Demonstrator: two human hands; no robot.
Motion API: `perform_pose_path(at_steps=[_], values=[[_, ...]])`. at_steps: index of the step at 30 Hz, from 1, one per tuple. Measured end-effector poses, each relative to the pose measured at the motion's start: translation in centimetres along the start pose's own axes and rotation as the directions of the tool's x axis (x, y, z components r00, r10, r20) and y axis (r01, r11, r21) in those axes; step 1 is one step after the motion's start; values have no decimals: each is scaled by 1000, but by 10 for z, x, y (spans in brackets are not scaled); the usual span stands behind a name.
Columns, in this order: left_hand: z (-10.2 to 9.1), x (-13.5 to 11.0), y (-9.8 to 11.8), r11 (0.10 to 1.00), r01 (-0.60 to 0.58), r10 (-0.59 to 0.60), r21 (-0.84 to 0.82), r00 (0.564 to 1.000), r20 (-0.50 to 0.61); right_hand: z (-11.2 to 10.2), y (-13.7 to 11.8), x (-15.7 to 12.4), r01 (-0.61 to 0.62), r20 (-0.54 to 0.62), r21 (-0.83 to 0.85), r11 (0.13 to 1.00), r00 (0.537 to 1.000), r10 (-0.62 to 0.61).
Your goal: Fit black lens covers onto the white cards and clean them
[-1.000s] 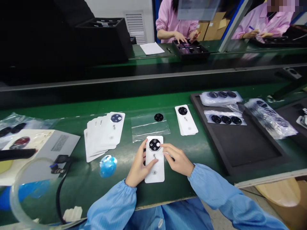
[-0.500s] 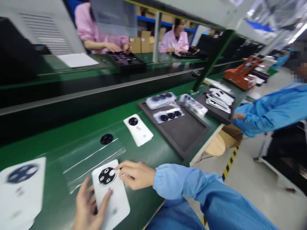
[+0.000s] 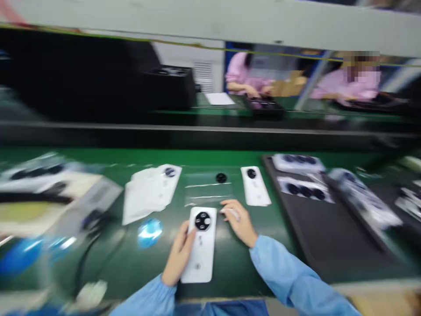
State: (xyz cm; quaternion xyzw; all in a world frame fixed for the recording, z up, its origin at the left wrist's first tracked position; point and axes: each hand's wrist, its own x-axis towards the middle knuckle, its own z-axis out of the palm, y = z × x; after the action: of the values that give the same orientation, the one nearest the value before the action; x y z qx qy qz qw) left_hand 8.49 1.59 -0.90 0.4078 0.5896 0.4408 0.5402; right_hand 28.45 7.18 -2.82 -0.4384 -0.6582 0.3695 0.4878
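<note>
A white phone back cover (image 3: 201, 252) with a round black camera ring (image 3: 202, 220) lies on the green bench in front of me. My left hand (image 3: 178, 254) rests along its left edge, thumb on the cover, holding it down. My right hand (image 3: 237, 221) sits just right of the cover's top, fingers curled, off the cover; I cannot make out anything in them. A loose black camera ring (image 3: 221, 177) lies on a clear plastic film (image 3: 207, 191) beyond the cover. The whole view is smeared by motion.
A fanned pile of white covers (image 3: 149, 193) lies to the left, a single cover (image 3: 255, 186) to the right. A black tray (image 3: 324, 219) holds bags of black rings (image 3: 297, 163). A blue film piece (image 3: 149, 231) is near left. People in pink work across the conveyor (image 3: 210, 134).
The camera swung right toward a neighbour in blue, then back to the bench. My right hand came off the camera ring and now sits beside the cover.
</note>
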Motion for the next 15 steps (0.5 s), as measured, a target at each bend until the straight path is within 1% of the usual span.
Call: perform_pose_path(at_steps=[2, 4, 6, 8, 10, 12, 13, 15], values=[[-8, -15, 4, 996, 9, -14, -89, 998, -58, 2, 8, 15, -44, 21, 65, 997, 999, 43], [-21, -34, 9, 984, 17, -38, -179, 993, -116, 6, 15, 27, -87, 23, 101, 991, 996, 85], [-37, -58, 14, 967, 12, -62, -256, 980, -190, 9, 20, 33, -122, 21, 113, 986, 992, 121], [-53, -84, 18, 951, -10, -83, -310, 955, -285, 9, 22, 33, -144, 20, 111, 983, 990, 143], [-70, -106, 20, 939, -46, -98, -340, 913, -395, 8, 22, 32, -155, 14, 101, 983, 988, 155], [-87, -122, 19, 931, -86, -113, -354, 856, -505, 6, 22, 31, -162, 5, 93, 982, 987, 162], [-97, -128, 17, 929, -105, -121, -356, 820, -559, 5, 22, 31, -162, 2, 95, 982, 987, 162], [-119, -137, 12, 925, -136, -146, -354, 734, -663, 5, 22, 31, -171, 3, 94, 981, 985, 171]])
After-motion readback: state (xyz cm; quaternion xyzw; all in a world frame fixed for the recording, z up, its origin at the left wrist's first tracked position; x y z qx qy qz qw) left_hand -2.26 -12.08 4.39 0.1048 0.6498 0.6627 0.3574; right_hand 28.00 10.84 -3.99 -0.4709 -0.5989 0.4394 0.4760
